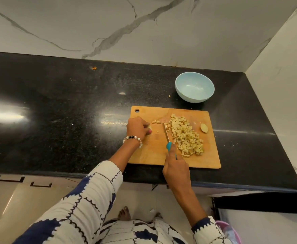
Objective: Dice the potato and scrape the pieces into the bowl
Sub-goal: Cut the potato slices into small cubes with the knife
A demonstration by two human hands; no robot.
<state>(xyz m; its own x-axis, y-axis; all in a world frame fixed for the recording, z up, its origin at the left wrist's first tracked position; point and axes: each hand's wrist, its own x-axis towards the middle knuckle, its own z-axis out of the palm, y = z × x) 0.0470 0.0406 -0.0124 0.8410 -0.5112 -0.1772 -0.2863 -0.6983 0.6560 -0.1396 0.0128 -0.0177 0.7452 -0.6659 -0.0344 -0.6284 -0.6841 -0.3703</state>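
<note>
While a teal-handled knife (167,136) is being gripped by the right hand (176,169), a small potato piece (150,128) is being pinched by the left hand (137,127), diced potato (185,136) being heaped on the wooden cutting board (154,152), pale blue bowl (194,87) being kept just beyond, holding nothing.

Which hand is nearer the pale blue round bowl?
Right. The right hand is below the pale blue round bowl, gripping the knife; the left hand sits farther left.

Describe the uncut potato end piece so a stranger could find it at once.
On the black counter lies a wooden cutting board. Near its right edge, beside the heap of diced potato, sits the potato end piece: one rounded chunk, far bigger than the cubes.
</note>
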